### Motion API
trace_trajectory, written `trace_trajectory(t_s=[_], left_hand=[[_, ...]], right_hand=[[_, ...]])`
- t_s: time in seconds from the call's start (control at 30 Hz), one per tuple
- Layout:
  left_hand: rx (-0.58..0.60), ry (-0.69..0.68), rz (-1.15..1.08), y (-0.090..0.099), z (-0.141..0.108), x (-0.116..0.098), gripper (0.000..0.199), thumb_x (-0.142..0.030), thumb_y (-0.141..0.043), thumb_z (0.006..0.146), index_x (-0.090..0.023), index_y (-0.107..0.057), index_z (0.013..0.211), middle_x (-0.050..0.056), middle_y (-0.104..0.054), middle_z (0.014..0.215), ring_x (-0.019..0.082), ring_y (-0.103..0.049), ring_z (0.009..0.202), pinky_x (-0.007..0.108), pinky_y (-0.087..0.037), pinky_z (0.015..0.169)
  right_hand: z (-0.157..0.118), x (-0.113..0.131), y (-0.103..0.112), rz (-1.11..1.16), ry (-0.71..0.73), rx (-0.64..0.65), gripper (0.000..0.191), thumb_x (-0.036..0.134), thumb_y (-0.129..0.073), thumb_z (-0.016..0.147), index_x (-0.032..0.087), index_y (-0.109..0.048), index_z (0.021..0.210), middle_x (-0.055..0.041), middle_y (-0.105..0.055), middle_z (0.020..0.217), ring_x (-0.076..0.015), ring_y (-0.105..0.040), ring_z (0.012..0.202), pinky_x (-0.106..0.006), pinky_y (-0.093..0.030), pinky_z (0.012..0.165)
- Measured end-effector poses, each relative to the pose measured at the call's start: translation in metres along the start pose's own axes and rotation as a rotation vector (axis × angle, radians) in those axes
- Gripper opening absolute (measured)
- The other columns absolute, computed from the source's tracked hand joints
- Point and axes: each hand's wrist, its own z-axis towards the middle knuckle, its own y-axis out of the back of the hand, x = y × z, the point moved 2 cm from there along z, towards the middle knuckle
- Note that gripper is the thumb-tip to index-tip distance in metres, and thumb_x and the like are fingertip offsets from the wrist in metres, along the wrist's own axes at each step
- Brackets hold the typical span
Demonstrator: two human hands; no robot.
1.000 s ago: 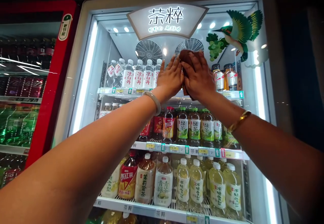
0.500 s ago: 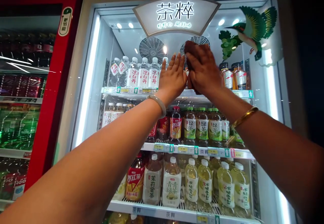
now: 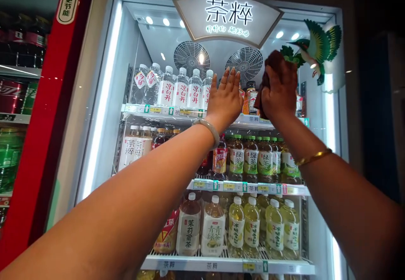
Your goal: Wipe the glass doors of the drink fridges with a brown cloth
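Note:
My left hand (image 3: pixel 225 100) lies with its fingers stretched upward against the glass door (image 3: pixel 217 58) of a lit drinks fridge; nothing is in it, and a pale bangle circles the wrist. To its right, my right hand (image 3: pixel 283 92) presses a dark brown cloth (image 3: pixel 261 95) to the same glass. Part of the cloth shows above and left of the fingers; the rest is hidden under the palm. A gap separates the two hands. Behind the glass, near them, stand clear water bottles (image 3: pixel 181 88) and an amber bottle (image 3: pixel 251 98).
A lit fan-shaped sign (image 3: pixel 228 20) crosses the door's top. A bird sticker (image 3: pixel 321 46) is at upper right, close to my right hand. Lower shelves hold green tea bottles (image 3: pixel 252 155) and pale yellow bottles (image 3: pixel 252 223). A red-framed fridge (image 3: pixel 47 86) stands at left.
My right hand has slid right across the glass with the cloth, away from my left hand, and now partly covers the green leaf sticker. My left hand stays flat, slightly further right in view.

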Motion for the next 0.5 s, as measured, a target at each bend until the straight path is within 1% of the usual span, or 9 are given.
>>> trace_trajectory(t_s=[0.03, 0.07, 0.13, 0.2, 0.27, 0.3, 0.37, 0.43, 0.5], left_hand=[[-0.001, -0.003, -0.013, 0.001, 0.0, 0.0, 0.065, -0.028, -0.028, 0.101, -0.011, -0.029, 0.164, 0.01, -0.023, 0.173, 0.026, -0.013, 0.163, 0.052, 0.001, 0.135], [-0.005, -0.002, -0.024, 0.002, -0.001, 0.0, 0.065, -0.027, -0.028, 0.101, -0.012, -0.029, 0.164, 0.01, -0.025, 0.173, 0.027, -0.013, 0.163, 0.053, 0.0, 0.135], [-0.015, -0.003, -0.03, 0.003, -0.002, -0.001, 0.065, -0.026, -0.028, 0.1, -0.013, -0.03, 0.164, 0.009, -0.026, 0.172, 0.027, -0.014, 0.163, 0.054, -0.001, 0.135], [-0.006, -0.008, -0.003, 0.004, -0.002, -0.001, 0.064, -0.026, -0.026, 0.101, -0.012, -0.033, 0.162, 0.009, -0.026, 0.173, 0.027, -0.012, 0.163, 0.053, -0.001, 0.135], [0.011, -0.008, 0.026, 0.004, -0.003, -0.002, 0.064, -0.027, -0.023, 0.101, -0.009, -0.034, 0.162, 0.01, -0.023, 0.173, 0.027, -0.011, 0.164, 0.053, -0.001, 0.135], [0.017, -0.006, 0.03, 0.004, -0.003, -0.003, 0.064, -0.027, -0.022, 0.101, -0.008, -0.033, 0.162, 0.01, -0.022, 0.174, 0.027, -0.01, 0.164, 0.053, -0.001, 0.135], [0.025, 0.0, 0.019, 0.004, -0.003, -0.004, 0.066, -0.028, -0.021, 0.102, -0.007, -0.029, 0.163, 0.011, -0.02, 0.174, 0.028, -0.01, 0.164, 0.054, -0.002, 0.135], [0.035, 0.001, 0.005, 0.006, -0.003, -0.004, 0.066, -0.027, -0.021, 0.102, -0.005, -0.027, 0.163, 0.012, -0.019, 0.174, 0.028, -0.012, 0.163, 0.055, -0.004, 0.135], [0.055, -0.024, 0.01, 0.009, -0.002, 0.001, 0.065, -0.027, -0.024, 0.102, -0.005, -0.029, 0.163, 0.012, -0.02, 0.173, 0.028, -0.015, 0.163, 0.054, -0.008, 0.135]], right_hand=[[-0.01, 0.003, 0.001, 0.001, -0.017, -0.013, 0.06, 0.025, -0.041, 0.094, 0.032, -0.045, 0.153, 0.0026, -0.022, 0.173, -0.0289, -0.004, 0.163, -0.061, -0.012, 0.132], [-0.021, 0.008, 0.001, -0.001, -0.003, -0.009, 0.059, 0.026, -0.041, 0.094, 0.035, -0.046, 0.153, 0.0049, -0.021, 0.173, -0.0283, -0.003, 0.163, -0.062, -0.012, 0.132], [-0.034, 0.022, -0.001, -0.009, 0.087, 0.041, 0.056, 0.03, -0.041, 0.095, 0.036, -0.047, 0.15, 0.0076, -0.023, 0.173, -0.0282, -0.002, 0.164, -0.065, -0.013, 0.131], [-0.03, 0.032, -0.004, -0.014, 0.194, 0.115, 0.055, 0.033, -0.041, 0.094, 0.033, -0.049, 0.149, 0.0074, -0.025, 0.172, -0.028, -0.004, 0.163, -0.065, -0.014, 0.132], [-0.012, 0.032, -0.008, -0.01, 0.256, 0.163, 0.056, 0.035, -0.041, 0.094, 0.033, -0.049, 0.149, 0.0084, -0.025, 0.172, -0.0267, -0.007, 0.163, -0.06, -0.013, 0.133], [-0.003, 0.028, -0.009, -0.004, 0.247, 0.161, 0.057, 0.036, -0.04, 0.094, 0.035, -0.047, 0.15, 0.0105, -0.023, 0.172, -0.026, -0.007, 0.163, -0.058, -0.011, 0.134], [0.007, 0.018, -0.009, 0.01, 0.154, 0.105, 0.058, 0.036, -0.038, 0.095, 0.04, -0.042, 0.153, 0.0153, -0.019, 0.172, -0.0264, -0.005, 0.163, -0.056, -0.008, 0.134], [-0.002, 0.015, -0.008, 0.026, 0.052, 0.038, 0.059, 0.036, -0.036, 0.097, 0.043, -0.038, 0.155, 0.0168, -0.016, 0.173, -0.0289, 0.001, 0.163, -0.061, -0.005, 0.133], [-0.022, 0.025, -0.007, 0.032, 0.051, 0.039, 0.058, 0.036, -0.036, 0.098, 0.039, -0.039, 0.155, 0.0125, -0.016, 0.174, -0.0311, 0.003, 0.163, -0.066, -0.006, 0.131]])
